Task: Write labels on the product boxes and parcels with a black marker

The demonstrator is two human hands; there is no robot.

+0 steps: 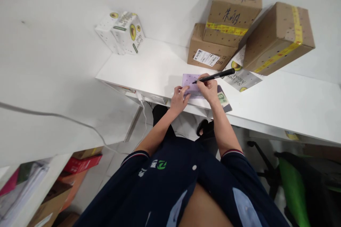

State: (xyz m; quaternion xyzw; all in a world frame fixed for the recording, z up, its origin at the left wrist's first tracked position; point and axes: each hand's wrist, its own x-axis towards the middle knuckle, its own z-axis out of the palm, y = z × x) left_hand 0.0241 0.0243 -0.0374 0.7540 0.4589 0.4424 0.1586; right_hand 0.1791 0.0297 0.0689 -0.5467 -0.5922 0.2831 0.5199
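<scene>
Along the near edge of the white worktop [160, 67], left of its middle, sits a small purple box [193, 88] with dark dots on it. I have my right hand [209, 88] closed round a black pen [218, 75], the tip pointing down and left at the box's top; whether it touches, I cannot tell. My left hand [179, 99] has its fingers apart, the tips against the box's left part.

Just right of the box, a dark flat item [227, 108] lies at the near edge, partly behind my right wrist, with a greenish banknote [222, 97] on it. Further back, near the rear edge, stands a brown carton [195, 40] bearing a white label, and on top of that a second carton [225, 16] with handwriting and yellow tape. To their right, a tilted third carton [271, 39], also taped in yellow, overlaps a white avocado-printed box [247, 79]. Near the worktop's rear left corner I see more avocado-printed packaging [129, 33].

Below the near edge, a white cable [145, 117] hangs down to my left. Off to my right, beyond that edge, is a black and green chair [291, 188].
</scene>
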